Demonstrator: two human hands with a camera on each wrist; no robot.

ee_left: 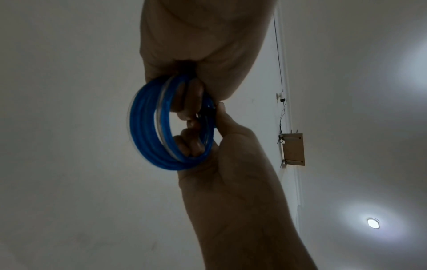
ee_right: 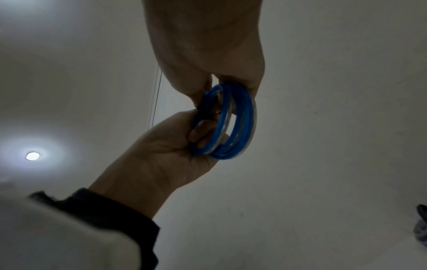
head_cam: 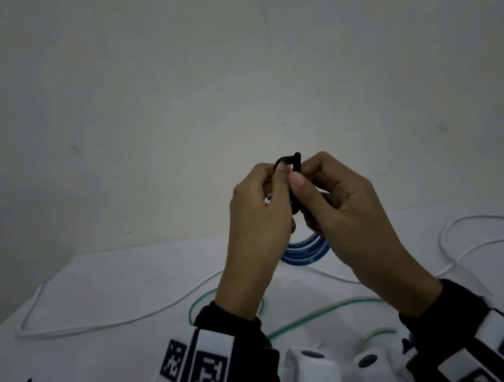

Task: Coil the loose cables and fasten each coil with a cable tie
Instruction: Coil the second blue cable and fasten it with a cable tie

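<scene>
Both your hands up off table: left hand [head_cam: 262, 202] pinching blue coil [head_cam: 304, 250], right hand [head_cam: 331, 198] pinching black cable tie [head_cam: 289, 163]. Coil light, springy, wants to unwind, so hold it at tie. Tie head probably threaded, can't tell.

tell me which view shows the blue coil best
The left wrist view: the blue coil shows as stacked loops with little covered. The right wrist view shows it partly behind fingers. The head view shows only its lower arc below the hands.
</scene>
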